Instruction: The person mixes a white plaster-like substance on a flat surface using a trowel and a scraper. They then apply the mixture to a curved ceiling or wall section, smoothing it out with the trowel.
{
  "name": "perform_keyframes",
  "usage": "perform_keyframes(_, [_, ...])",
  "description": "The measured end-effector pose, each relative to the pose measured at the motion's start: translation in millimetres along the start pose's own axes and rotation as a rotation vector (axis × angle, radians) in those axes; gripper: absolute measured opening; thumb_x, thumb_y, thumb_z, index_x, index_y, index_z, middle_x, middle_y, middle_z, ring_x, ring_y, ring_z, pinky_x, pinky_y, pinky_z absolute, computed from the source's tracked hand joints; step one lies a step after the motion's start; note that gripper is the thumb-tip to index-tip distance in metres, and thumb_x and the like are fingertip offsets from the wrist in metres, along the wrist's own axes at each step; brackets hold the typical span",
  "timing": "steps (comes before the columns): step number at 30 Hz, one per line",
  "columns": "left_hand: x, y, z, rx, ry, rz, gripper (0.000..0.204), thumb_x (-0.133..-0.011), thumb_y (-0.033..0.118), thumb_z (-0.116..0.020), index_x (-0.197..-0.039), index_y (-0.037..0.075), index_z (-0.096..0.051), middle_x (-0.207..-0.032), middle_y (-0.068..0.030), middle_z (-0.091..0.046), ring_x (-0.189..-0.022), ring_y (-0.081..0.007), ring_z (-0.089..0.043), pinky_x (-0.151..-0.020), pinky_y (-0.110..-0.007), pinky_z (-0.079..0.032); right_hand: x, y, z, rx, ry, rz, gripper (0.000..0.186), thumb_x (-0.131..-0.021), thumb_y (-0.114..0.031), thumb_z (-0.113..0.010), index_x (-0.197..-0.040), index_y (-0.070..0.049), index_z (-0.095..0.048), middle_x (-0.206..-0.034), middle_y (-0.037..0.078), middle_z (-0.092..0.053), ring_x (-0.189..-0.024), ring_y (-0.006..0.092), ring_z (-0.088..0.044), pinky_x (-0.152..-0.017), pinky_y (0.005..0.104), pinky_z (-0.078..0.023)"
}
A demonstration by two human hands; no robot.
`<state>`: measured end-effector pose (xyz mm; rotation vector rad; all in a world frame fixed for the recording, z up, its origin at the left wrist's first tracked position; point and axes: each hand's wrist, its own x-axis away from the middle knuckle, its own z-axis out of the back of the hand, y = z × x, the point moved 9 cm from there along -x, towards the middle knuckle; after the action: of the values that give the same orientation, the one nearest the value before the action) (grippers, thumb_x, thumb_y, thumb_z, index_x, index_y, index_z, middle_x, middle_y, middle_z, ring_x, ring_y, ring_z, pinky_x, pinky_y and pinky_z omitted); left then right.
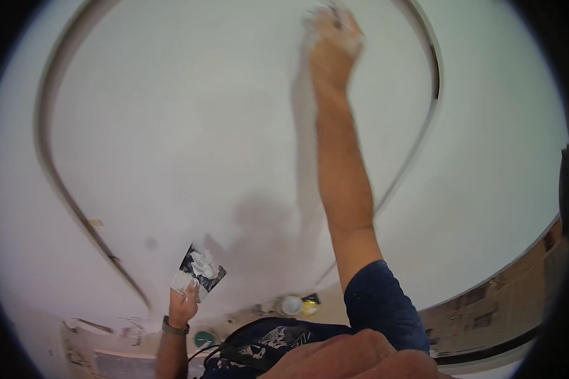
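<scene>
My left hand [184, 304], low and left of centre, grips the pale edge of a wide putty knife [213, 280]. A lump of white filler paste [203, 263] lies on its dark, smeared blade. Stretched far up, my right hand [337, 33] is close to the white wall [234, 101] near the top of the view. White paste coats its fingers, which look closed. Motion smears whatever they hold, so its kind cannot be made out. A shadow of the right arm falls on the wall to its left.
Curved grooved strips [47, 120] border the wall panel on both sides. Down on the floor stand a white bucket [291, 306], a yellow container [310, 307] and a green round tub [204, 339]. Brown sheeting [487, 312] lies at lower right.
</scene>
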<state>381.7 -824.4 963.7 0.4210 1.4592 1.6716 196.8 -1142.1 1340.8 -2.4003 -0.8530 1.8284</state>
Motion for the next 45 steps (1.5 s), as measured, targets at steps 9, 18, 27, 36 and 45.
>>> perform_keyframes(9, [-28,-5,-11,0.33,-0.193,-0.368,0.018,-0.078,0.007,-0.048,-0.09,-0.004,-0.054,-0.073,-0.0109,-0.055,-0.066,-0.0231,-0.053,-0.068,-0.032,-0.041,96,-70,63,0.795,-0.098,0.544,0.031,-0.084,-0.004,-0.046,-0.113,0.006,-0.05,-0.08,0.008,-0.053,-0.066,0.0106,-0.045,-0.055,0.0221,-0.038])
perform_keyframes(18, [28,56,14,-0.028,-0.139,-0.876,0.051,-0.061,0.01,-0.057,-0.111,0.001,-0.055,-0.073,-0.0109,-0.056,-0.059,-0.0236,-0.052,-0.056,-0.035,-0.044,102,-178,10,1.259,-0.238,1.16,0.031,-0.075,0.007,-0.049,-0.106,0.007,-0.054,-0.08,0.01,-0.059,-0.072,0.0228,-0.05,-0.063,0.0321,-0.043])
perform_keyframes(27, [46,55,19,-0.185,-0.144,-0.813,0.052,-0.061,0.017,-0.056,-0.111,0.003,-0.055,-0.081,-0.015,-0.056,-0.069,-0.0298,-0.056,-0.071,-0.041,-0.046,54,-211,-31,1.412,-0.067,1.356,0.032,-0.075,-0.002,-0.053,-0.106,-0.005,-0.058,-0.074,0.005,-0.06,-0.078,0.0234,-0.051,-0.062,0.0342,-0.046])
perform_keyframes(36, [-2,37,-2,-0.151,-0.21,-0.807,0.053,-0.061,0.018,-0.056,-0.112,0.003,-0.053,-0.09,-0.0175,-0.057,-0.079,-0.0321,-0.058,-0.075,-0.042,-0.046,53,-177,-73,1.368,-0.066,1.569,0.027,-0.075,0.002,-0.05,-0.1,0.001,-0.061,-0.068,0.009,-0.062,-0.067,0.0225,-0.055,-0.066,0.0302,-0.044])
perform_keyframes(45, [-8,25,-13,-0.13,-0.377,-0.723,0.053,-0.064,0.02,-0.056,-0.114,0.004,-0.052,-0.094,-0.0172,-0.058,-0.077,-0.0298,-0.058,-0.076,-0.042,-0.045,43,-180,-91,1.321,0.014,1.632,0.026,-0.075,-0.001,-0.051,-0.099,-0.002,-0.062,-0.071,0.009,-0.062,-0.07,0.0234,-0.057,-0.065,0.0324,-0.047])
